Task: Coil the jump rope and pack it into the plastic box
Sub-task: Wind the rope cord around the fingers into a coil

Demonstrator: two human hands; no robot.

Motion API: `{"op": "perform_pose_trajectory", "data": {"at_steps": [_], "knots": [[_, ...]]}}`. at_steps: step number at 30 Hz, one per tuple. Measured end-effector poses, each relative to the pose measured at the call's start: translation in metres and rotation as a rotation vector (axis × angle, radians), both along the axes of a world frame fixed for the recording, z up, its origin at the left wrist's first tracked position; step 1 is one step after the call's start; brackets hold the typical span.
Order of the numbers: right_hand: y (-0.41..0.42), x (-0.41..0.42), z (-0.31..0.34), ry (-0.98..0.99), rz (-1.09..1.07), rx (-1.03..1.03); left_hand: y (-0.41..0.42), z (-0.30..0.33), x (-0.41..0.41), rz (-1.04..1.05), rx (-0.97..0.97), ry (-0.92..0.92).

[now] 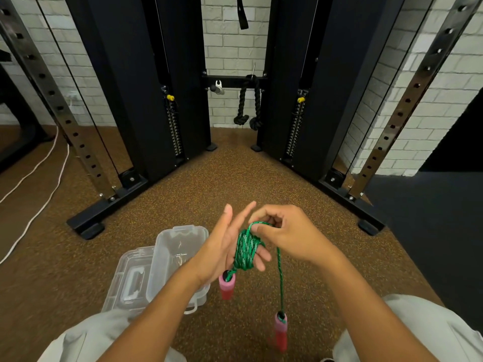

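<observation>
i see the green braided jump rope [245,253] wound around my flat, open left hand [226,250]; right hand's fingers [264,226] pinch the loose strand. the coil could slip off, missing the clear plastic box [167,257] at lower left.

Bare forearms [347,291] without sleeves; light grey trousers [428,327] cover both knees; hands [292,233] ringless.

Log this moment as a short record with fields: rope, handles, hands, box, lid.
rope: green rope wound around left hand fingers
loose end: hangs from right hand
handles: pink; one below the coil, one dangling at the rope's end
box: clear box on floor, open
lid: lid lying beside box
status: coiling unfinished, nothing packed
</observation>
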State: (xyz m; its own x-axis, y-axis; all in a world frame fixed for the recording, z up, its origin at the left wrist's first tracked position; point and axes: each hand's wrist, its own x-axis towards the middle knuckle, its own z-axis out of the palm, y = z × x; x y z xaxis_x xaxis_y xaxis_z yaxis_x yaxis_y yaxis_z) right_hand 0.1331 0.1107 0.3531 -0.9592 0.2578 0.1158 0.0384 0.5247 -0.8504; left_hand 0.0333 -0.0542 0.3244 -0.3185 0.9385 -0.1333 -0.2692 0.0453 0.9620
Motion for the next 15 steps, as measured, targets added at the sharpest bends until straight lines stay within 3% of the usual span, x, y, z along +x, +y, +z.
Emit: {"op": "perform_pose_trajectory", "data": {"at_steps": [10, 15], "knots": [[-0.002, -0.003, -0.033, -0.063, -0.048, -0.198, -0.005, 0.011, -0.008, 0.14, 0.225, -0.415], [-0.013, -0.005, -0.046, -0.171, -0.012, -0.142, -0.006, 0.013, -0.013, 0.303, 0.31, -0.404]]}}
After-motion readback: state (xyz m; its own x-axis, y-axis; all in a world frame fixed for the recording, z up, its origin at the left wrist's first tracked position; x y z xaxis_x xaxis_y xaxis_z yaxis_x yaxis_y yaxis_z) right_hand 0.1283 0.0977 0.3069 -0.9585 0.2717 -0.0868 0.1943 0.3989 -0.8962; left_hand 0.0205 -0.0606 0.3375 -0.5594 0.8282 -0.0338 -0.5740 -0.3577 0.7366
